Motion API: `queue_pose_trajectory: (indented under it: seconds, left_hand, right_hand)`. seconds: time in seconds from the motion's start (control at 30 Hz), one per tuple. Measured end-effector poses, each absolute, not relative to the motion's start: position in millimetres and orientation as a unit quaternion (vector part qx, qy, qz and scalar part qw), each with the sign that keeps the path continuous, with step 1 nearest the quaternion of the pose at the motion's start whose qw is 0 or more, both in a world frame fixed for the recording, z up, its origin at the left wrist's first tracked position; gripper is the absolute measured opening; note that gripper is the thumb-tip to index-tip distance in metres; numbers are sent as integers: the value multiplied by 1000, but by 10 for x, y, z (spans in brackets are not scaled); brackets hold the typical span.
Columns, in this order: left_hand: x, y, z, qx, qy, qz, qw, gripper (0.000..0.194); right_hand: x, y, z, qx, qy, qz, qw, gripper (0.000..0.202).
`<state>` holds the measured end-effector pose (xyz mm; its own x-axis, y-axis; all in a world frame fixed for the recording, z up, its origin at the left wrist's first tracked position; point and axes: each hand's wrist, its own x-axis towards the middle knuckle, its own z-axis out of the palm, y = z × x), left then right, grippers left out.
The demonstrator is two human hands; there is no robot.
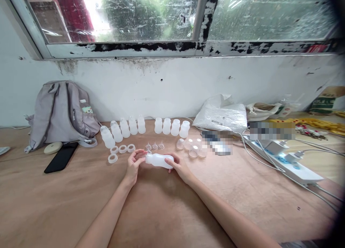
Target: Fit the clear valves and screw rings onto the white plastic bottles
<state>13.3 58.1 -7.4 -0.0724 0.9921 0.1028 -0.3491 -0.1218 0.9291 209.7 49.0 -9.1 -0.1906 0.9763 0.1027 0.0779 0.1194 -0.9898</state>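
Observation:
A frosted white baby bottle (161, 160) lies sideways in the air just above the table, its neck toward the left. My right hand (180, 166) is wrapped around its base end. The fingers of my left hand (134, 166) are closed about the neck; whether a small part is also between them I cannot make out. Behind the bottle stand three clear nipples (155, 146). White collar rings (123, 148) lie left of my left hand, and several clear dome caps (193, 146) are grouped beyond my right hand.
Several bottles with tops (124, 129) stand at the back left, beside several open bottles (175, 127). A backpack (58, 113) and a black phone (61, 158) lie left. On the right are a white plastic bag (222, 113) and a power strip (291, 165) with cables.

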Motion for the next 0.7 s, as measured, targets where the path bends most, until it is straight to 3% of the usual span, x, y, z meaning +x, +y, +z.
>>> queue_pose_trajectory:
  seconds: [0.37,0.7]
  left_hand:
    - [144,593,-96,399,390,621,551,39]
    - [169,587,-128,396,393,621,551,31]
  right_hand:
    - [2092,478,-59,-444,-590,489,464,35]
    - [2092,498,-98,-450,-590,481,468,34]
